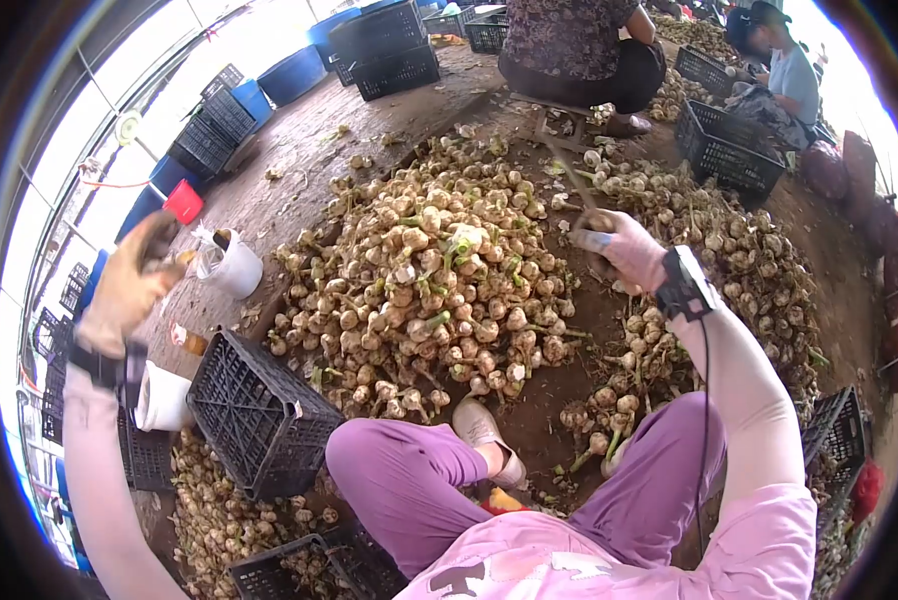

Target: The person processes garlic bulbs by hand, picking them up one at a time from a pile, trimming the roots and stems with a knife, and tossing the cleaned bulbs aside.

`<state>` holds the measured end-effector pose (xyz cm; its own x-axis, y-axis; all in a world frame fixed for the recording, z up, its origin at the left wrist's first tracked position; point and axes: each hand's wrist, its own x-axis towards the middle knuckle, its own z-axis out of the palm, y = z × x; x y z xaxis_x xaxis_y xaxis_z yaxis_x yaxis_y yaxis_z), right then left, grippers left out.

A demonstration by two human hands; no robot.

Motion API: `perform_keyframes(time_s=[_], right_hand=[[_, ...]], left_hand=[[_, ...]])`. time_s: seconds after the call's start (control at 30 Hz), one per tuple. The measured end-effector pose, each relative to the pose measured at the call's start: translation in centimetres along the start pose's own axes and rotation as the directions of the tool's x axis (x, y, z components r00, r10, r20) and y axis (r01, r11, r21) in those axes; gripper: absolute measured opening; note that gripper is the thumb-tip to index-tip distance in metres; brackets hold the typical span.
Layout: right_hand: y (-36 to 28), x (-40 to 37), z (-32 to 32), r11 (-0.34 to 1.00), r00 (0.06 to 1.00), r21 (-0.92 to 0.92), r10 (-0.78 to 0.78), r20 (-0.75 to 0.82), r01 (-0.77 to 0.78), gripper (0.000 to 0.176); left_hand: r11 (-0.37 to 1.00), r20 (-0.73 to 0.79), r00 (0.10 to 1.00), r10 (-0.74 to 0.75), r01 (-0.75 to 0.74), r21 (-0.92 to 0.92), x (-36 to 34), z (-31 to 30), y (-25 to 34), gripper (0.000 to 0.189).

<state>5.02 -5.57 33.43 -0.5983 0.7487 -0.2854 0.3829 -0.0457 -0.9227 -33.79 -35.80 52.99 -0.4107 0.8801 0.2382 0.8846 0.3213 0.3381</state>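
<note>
My left hand, in a tan glove with dark soiled fingertips, is raised at the left, its fingers curved and apart with nothing visible between them. It overlaps the area beside a white bucket. My right hand is closed round a long, thin, stick-like tool that points up and away; its exact kind does not show. Between the hands lies a large heap of trimmed garlic bulbs. Garlic with stems is spread beneath and beyond my right hand.
A black crate stands tilted by my left knee, with more garlic behind it. A red container and stacked crates line the left and back. One person sits ahead; another person sits beside a crate at right.
</note>
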Motion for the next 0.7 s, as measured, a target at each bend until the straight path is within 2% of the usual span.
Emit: perform_keyframes(time_s=[0.07,0.1,0.13,0.17,0.2,0.23,0.3,0.33,0.37,0.4,0.47,0.5,0.53,0.6,0.67,0.7], right_hand=[[-1.1,0.4,2.6,0.998,1.0,0.055,-0.016,-0.027,0.017,0.023],[-1.0,1.1,3.3,0.996,0.999,0.083,-0.032,-0.009,0.033,0.028],[-0.3,2.1,4.0,0.993,0.999,0.106,-0.047,0.012,0.045,0.035],[1.0,3.5,5.0,0.971,0.992,0.204,-0.127,0.0,0.124,0.024],[1.6,4.2,5.9,0.964,0.993,0.238,-0.12,-0.014,0.119,0.025],[2.4,4.6,6.9,0.962,0.992,0.244,-0.114,-0.05,0.123,0.025],[4.3,5.5,8.9,0.945,0.991,0.304,-0.103,-0.088,0.125,0.026],[6.3,6.6,9.7,0.929,0.992,0.351,-0.09,-0.092,0.117,0.026],[7.7,7.6,10.6,0.93,0.99,0.35,-0.071,-0.123,0.111,0.026],[9.1,8.7,11.7,0.931,0.987,0.35,-0.055,-0.154,0.106,0.027],[12.1,11.5,13.6,0.923,0.991,0.378,-0.023,-0.129,0.07,0.025],[13.0,12.7,14.6,0.896,0.993,0.439,-0.006,-0.119,0.059,0.025],[13.3,13.9,15.7,0.867,0.994,0.497,0.013,-0.107,0.042,0.025],[14.0,15.9,17.7,0.828,0.987,0.56,0.058,-0.149,0.036,0.026],[15.5,18.1,19.5,0.837,0.983,0.545,0.051,-0.178,0.056,0.028],[17.0,19.5,20.6,0.838,0.984,0.536,-0.009,-0.176,0.103,0.03]], left_hand=[[0.959,0.079,0.98,-0.183,0.196,-0.206,-3.1,1.7,-3.1,0.082],[0.973,0.049,0.994,-0.099,0.106,-0.205,-4.9,4.3,-3.4,0.085],[0.885,0.049,0.988,-0.148,0.155,-0.439,-6.6,8.0,-4.9,0.088],[0.817,0.074,0.986,-0.147,0.163,-0.554,-7.6,11.7,-5.8,0.091],[0.737,0.148,0.971,-0.187,0.238,-0.633,-8.3,15.4,-5.7,0.099],[0.695,0.125,0.983,-0.132,0.182,-0.695,-8.7,19.6,-6.2,0.108],[0.783,0.185,0.973,-0.138,0.222,-0.581,-7.9,26.4,-6.1,0.125],[0.93,0.118,0.989,-0.091,0.127,-0.345,-8.6,30.8,-8.2,0.122],[0.895,0.228,0.956,-0.184,0.259,-0.364,-8.1,35.3,-10.1,0.128],[0.867,0.322,0.818,-0.477,0.497,0.022,-6.6,36.4,-7.8,0.134],[0.921,0.295,0.874,-0.387,0.384,0.068,-4.4,37.7,-7.0,0.134],[0.911,0.298,0.862,-0.411,0.398,0.105,-3.0,38.6,-7.1,0.133],[0.87,0.37,0.788,-0.492,0.465,0.167,-1.5,39.8,-8.0,0.133],[0.833,0.411,0.728,-0.548,0.517,0.195,1.7,41.6,-9.7,0.134],[0.867,0.378,0.783,-0.494,0.409,0.285,4.3,44.0,-12.4,0.138],[0.903,0.385,0.817,-0.429,0.383,0.193,5.7,43.9,-12.5,0.137]])
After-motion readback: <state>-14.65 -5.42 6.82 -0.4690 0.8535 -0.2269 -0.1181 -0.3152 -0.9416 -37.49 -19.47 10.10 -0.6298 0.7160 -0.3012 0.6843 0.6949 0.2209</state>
